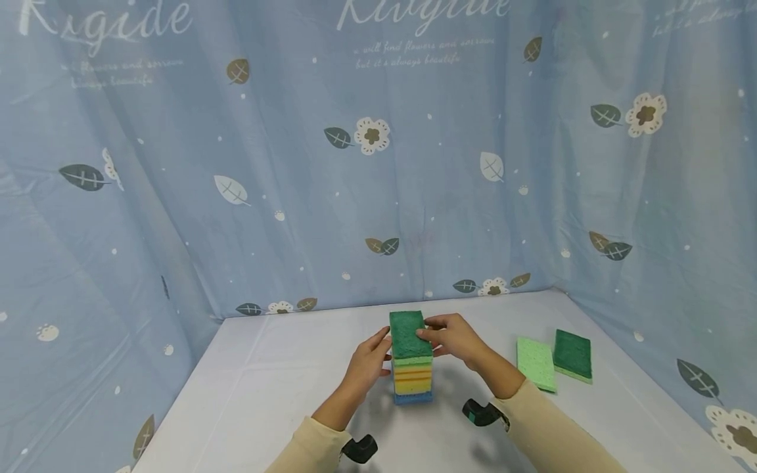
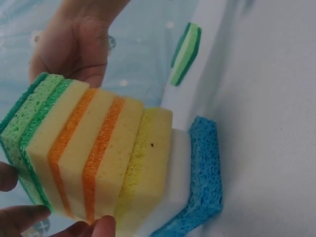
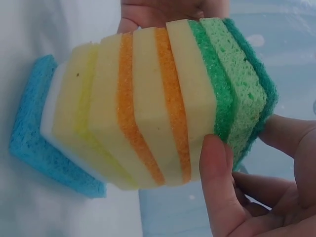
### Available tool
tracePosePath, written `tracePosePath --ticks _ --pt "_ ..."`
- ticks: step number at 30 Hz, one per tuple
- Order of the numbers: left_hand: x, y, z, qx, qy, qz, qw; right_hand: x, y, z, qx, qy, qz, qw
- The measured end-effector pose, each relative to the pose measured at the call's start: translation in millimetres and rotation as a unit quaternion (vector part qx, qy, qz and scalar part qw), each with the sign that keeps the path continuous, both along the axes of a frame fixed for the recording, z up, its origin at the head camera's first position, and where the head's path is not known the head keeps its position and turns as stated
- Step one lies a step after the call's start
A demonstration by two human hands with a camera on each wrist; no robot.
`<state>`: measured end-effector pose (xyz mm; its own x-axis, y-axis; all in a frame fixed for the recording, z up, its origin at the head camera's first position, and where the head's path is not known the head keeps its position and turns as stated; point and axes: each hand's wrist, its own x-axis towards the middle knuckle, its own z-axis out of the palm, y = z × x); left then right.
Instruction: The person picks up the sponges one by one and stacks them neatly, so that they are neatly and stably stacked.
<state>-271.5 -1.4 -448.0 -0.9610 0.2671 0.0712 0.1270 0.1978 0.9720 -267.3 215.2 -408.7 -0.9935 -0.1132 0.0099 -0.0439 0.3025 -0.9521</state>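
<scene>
A tall stack of sponges (image 1: 412,378) stands upright on the table between both hands. Its bottom sponge is blue (image 2: 207,173), with a white layer above, then yellow and orange layers. On top lies a light green sponge with a dark green scouring face (image 1: 408,334). My left hand (image 1: 363,368) is at the upper left side of the stack, fingers extended along it. From the right, my right hand (image 1: 452,338) touches the top, its thumb over the dark green face's edge and its fingers against the side (image 3: 217,153).
To the right on the white table (image 1: 284,394) lie a light green sponge (image 1: 536,363) and a dark green-faced sponge (image 1: 572,353), side by side. A blue patterned curtain (image 1: 284,164) hangs behind the table. Dark wrist cameras (image 1: 361,449) sit at both sleeves.
</scene>
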Motion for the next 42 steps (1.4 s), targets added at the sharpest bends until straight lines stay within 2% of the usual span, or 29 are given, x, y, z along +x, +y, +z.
tracePosePath --ticks 8,15,20,30,42 --pt "0.0 1.5 1.5 -0.002 0.006 0.002 1.0 7.8 24.4 -6.4 -0.013 0.001 -0.001 1.0" --pt "0.7 4.1 -1.2 0.0 0.017 -0.01 0.9998 16.6 59.9 -16.6 0.054 -0.007 -0.042 0.998" --pt "2.3 5.0 -1.5 0.005 0.006 -0.019 0.9998 22.4 85.8 -22.3 0.093 -0.011 -0.048 0.994" --pt "3.1 3.0 -1.9 0.014 -0.004 -0.015 0.9998 33.9 129.0 -33.5 0.112 -0.031 -0.055 0.992" --pt "0.0 1.9 -3.3 0.017 -0.009 -0.012 0.9997 45.7 164.0 -40.9 0.148 -0.042 -0.079 0.985"
